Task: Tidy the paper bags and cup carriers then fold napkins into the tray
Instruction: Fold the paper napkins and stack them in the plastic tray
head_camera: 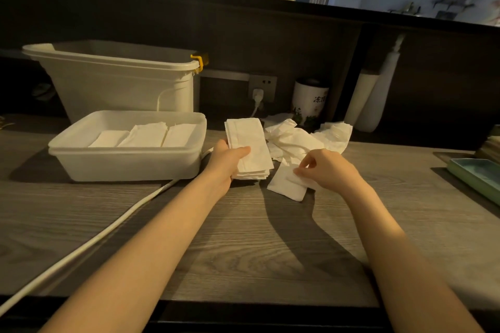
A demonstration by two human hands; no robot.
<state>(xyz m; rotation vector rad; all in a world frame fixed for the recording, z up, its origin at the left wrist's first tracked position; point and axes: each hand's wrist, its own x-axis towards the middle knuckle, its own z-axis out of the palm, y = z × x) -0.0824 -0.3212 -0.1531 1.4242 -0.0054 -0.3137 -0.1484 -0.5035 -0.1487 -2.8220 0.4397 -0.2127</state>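
- The white tray (127, 159) sits at the left of the bench (243, 238), three folded napkin piles inside.
- My left hand (227, 158) grips a stack of folded napkins (249, 146) just right of the tray.
- My right hand (324, 167) pinches a single napkin (284, 186) lying on the bench.
- Loose napkins (305, 135) lie behind it.

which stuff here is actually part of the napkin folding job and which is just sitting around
Part of the job:
- left hand gripping the folded napkin stack
- right hand pinching a single napkin
- loose napkin pile
- tray with folded napkins inside

Just lying about:
- white bin
- white cable
- printed canister
- green dish
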